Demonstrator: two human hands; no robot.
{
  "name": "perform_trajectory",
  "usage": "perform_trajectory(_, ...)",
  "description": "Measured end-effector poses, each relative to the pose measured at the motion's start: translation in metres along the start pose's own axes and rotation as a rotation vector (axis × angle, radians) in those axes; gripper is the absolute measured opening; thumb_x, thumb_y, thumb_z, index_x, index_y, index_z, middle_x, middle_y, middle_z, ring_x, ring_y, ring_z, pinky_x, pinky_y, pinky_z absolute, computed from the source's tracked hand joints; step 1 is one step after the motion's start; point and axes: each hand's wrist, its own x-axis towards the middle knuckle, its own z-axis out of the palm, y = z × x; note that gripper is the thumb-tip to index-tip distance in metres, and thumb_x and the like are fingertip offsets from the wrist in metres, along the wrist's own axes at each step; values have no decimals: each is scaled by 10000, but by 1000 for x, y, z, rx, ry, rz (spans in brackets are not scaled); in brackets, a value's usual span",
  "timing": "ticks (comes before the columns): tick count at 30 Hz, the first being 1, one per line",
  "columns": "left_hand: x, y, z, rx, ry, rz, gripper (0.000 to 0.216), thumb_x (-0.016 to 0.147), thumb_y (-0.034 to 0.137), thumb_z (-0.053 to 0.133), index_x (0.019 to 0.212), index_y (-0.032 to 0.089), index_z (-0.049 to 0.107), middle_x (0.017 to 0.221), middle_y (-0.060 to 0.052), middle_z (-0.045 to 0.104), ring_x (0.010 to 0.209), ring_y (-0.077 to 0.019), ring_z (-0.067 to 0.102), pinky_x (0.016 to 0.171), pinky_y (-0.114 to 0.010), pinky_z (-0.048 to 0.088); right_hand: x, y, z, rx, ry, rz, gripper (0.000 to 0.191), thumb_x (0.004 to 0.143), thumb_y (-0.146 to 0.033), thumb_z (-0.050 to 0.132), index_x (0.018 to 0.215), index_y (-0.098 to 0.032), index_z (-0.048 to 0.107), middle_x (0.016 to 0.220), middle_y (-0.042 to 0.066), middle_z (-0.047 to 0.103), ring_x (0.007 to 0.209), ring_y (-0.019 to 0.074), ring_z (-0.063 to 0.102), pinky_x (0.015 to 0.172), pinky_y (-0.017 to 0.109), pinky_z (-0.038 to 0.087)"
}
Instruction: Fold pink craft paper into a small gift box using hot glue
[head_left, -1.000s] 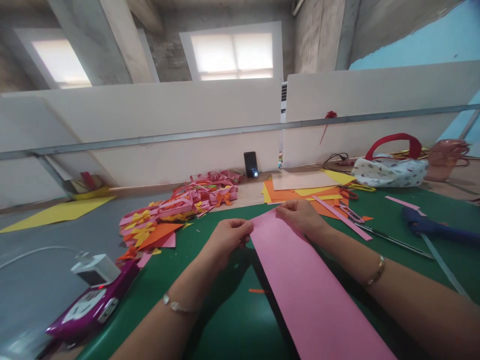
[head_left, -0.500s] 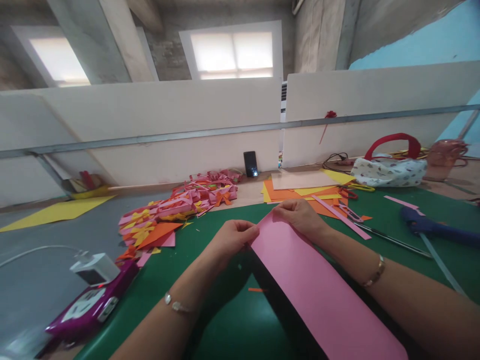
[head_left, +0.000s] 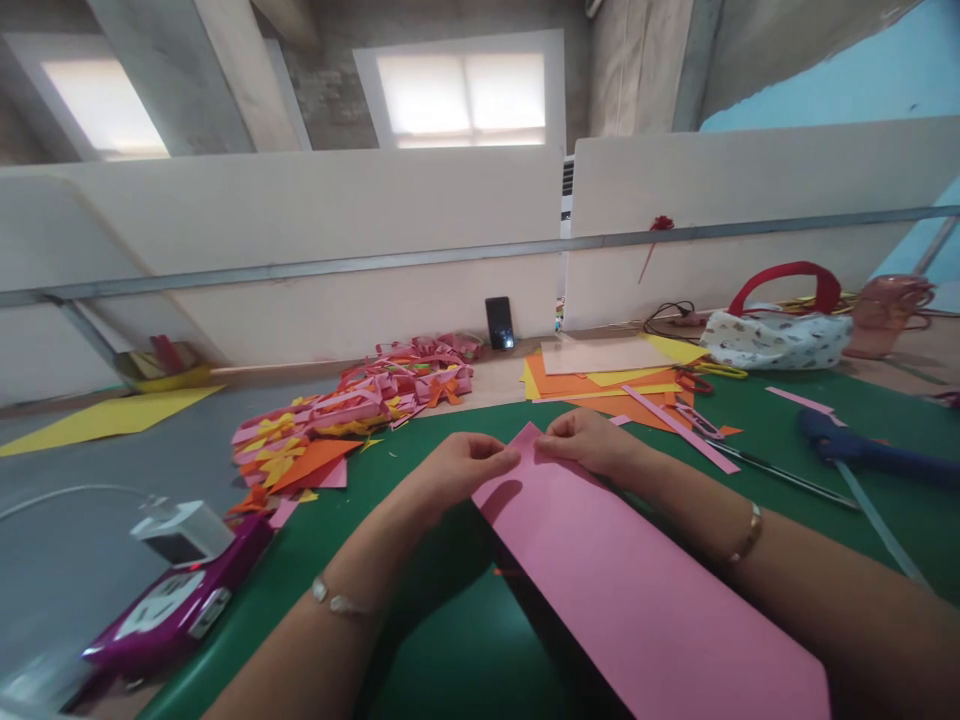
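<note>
A long sheet of pink paper (head_left: pixel 637 580) slants from the middle of the view down to the lower right, above the green table mat (head_left: pixel 450 640). My left hand (head_left: pixel 469 468) pinches its far end at the left, thumb and fingers pressed together. On the other side of the same end, my right hand (head_left: pixel 589 440) grips the paper between thumb and fingers. The paper's tip pokes up between the two hands. A small orange strip (head_left: pixel 507 573) lies on the mat, partly hidden by the sheet.
Paper scraps (head_left: pixel 322 425) are heaped at the left. Orange and yellow sheets (head_left: pixel 600 385) lie ahead, near scissors (head_left: pixel 697 380). To the right are a pen (head_left: pixel 787 475), a blue glue gun (head_left: pixel 862 450) and a cloth bag (head_left: pixel 780 338). A purple power strip (head_left: pixel 180 610) holds a white charger (head_left: pixel 184 533).
Both hands have shifted on the far end of the pink paper. My right hand is slightly lower, and the paper's tip now shows between the hands.
</note>
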Motion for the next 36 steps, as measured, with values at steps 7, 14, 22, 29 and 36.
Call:
perform_trajectory(7, 3, -7, 9, -67, -48, 11, 412, 687, 561, 548, 773, 163, 617, 611, 23, 555, 500, -83, 439, 448, -197, 277, -6, -8, 8, -40, -133, -19, 366, 593, -452, 672, 504, -151, 484, 449, -76, 370, 431, 40, 274, 399, 199, 190)
perform_trajectory(14, 6, -7, 8, -64, 54, -71, 344, 631, 487, 614, 563, 158, 537, 480, 51, 475, 424, -62, 364, 409, -192, 256, -9, -8, 7, -173, -247, -18, 349, 664, -407, 590, 478, -166, 419, 436, -81, 322, 422, 44, 258, 398, 210, 174)
perform_trajectory(22, 9, -10, -15, -2, 212, -192, 300, 615, 456, 606, 607, 157, 579, 464, 47, 464, 398, -86, 389, 385, -208, 280, -9, -8, -7, -256, -345, 63, 192, 666, -265, 538, 515, -164, 478, 452, -70, 364, 428, 55, 294, 398, 204, 205)
perform_trajectory(29, 17, -22, -41, 141, 379, -215, 276, 620, 414, 612, 530, 154, 588, 398, 52, 404, 367, -81, 336, 380, -219, 211, -8, -9, -26, -462, -337, 23, 164, 664, -198, 523, 761, -164, 651, 687, -11, 588, 602, 99, 494, 489, 189, 335)
perform_trajectory(36, 21, -34, -61, 174, 496, -252, 214, 606, 358, 636, 527, 160, 622, 369, 27, 443, 382, -118, 385, 384, -236, 221, 2, 0, -46, -367, -236, 22, 265, 702, -193, 514, 910, -158, 675, 760, 21, 631, 669, 117, 526, 554, 204, 391)
